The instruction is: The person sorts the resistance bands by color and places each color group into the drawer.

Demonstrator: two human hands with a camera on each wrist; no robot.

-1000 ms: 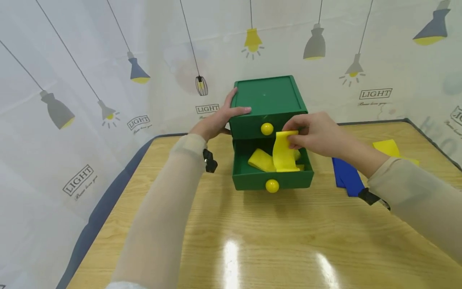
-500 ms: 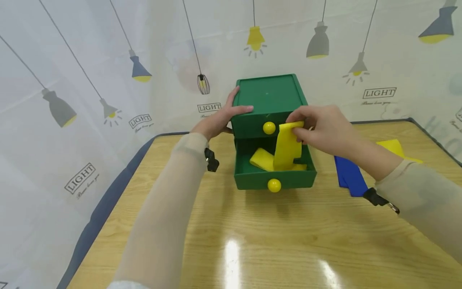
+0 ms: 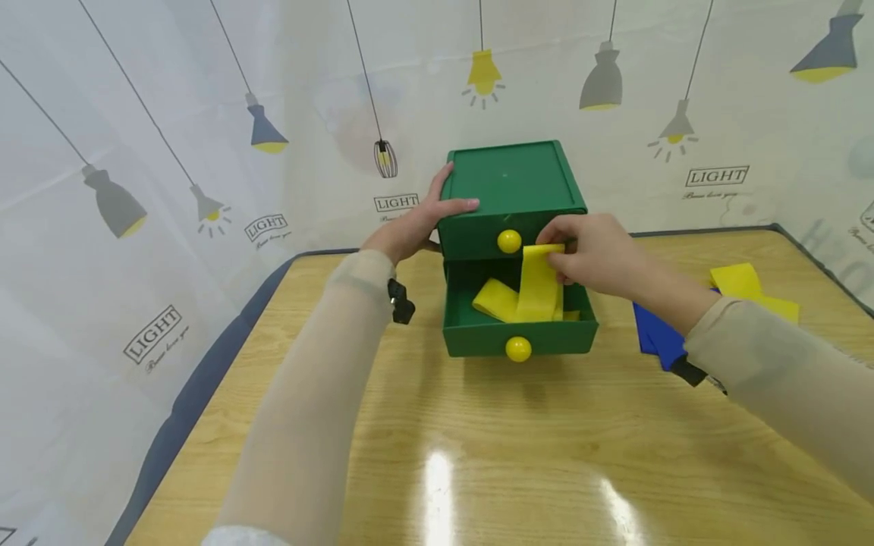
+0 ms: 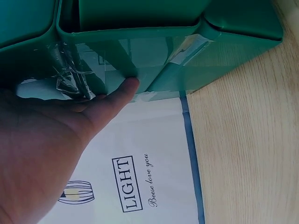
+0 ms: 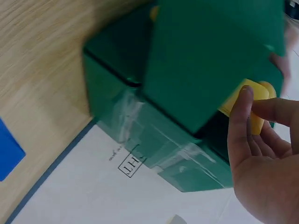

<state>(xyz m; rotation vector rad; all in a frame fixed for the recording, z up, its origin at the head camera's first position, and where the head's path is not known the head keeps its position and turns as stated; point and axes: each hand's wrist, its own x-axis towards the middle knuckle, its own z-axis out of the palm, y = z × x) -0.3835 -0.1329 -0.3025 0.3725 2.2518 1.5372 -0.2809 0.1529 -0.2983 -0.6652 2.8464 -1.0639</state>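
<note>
A green drawer cabinet with yellow knobs stands at the far side of the table. The drawer beneath its top one is pulled out. Across the cabinet's left top corner rests my left hand, thumb on the top panel; in the left wrist view a straight finger lies along the taped side. Thumb and fingers of my right hand pinch the upper end of a flexible yellow strip, whose lower end hangs inside the drawer. Another folded yellow strip lies there to its left.
Blue strips lie on the table right of the cabinet, partly behind my right forearm. Further right are more yellow pieces. A white sheet printed with lamps hangs close behind the cabinet.
My right hand rose slightly with the yellow strip, then came back down and left, lowering it into the drawer. My left hand stays on the cabinet.
</note>
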